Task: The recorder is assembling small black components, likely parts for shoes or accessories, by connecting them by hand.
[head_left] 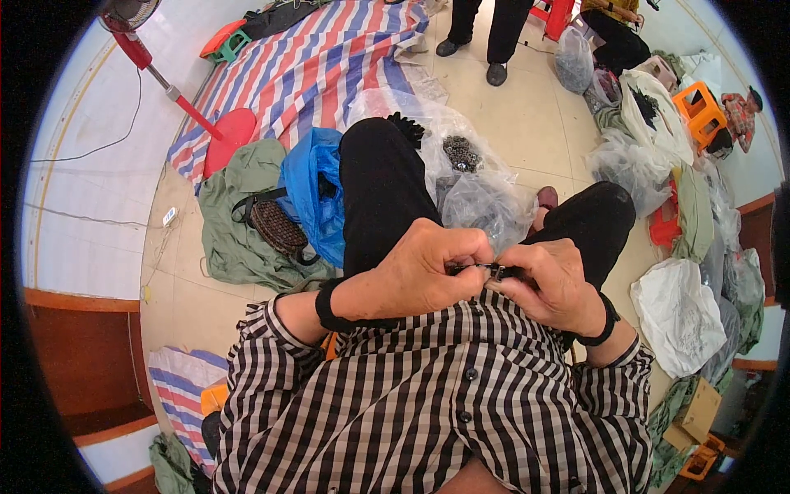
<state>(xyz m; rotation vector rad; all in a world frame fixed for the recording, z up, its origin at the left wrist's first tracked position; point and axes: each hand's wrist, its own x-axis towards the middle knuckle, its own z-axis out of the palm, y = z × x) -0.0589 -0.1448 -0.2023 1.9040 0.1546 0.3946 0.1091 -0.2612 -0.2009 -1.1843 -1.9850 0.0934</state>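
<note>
Over my lap, my left hand (420, 267) and my right hand (550, 284) meet fingertip to fingertip. Both are closed in a pinch on a small black part (496, 270) with what looks like a shiny bit at its middle; my fingers cover most of it, so its kind cannot be made out. Beyond my knees, a clear plastic sheet (494, 169) on the floor bears a heap of small dark shiny pieces (461, 154). A bunch of black strips (406, 132) lies beside my left knee. Nearer me on that sheet is a clear plastic bag (485, 210) with greyish contents.
Left of my leg are a blue plastic bag (315, 177), a woven brown bag (278, 228) and green cloth (239, 177). A red fan base (230, 140) stands by a striped sheet (329, 58). Another person's legs (506, 37) are ahead. Bags and an orange stool (699, 115) line the right.
</note>
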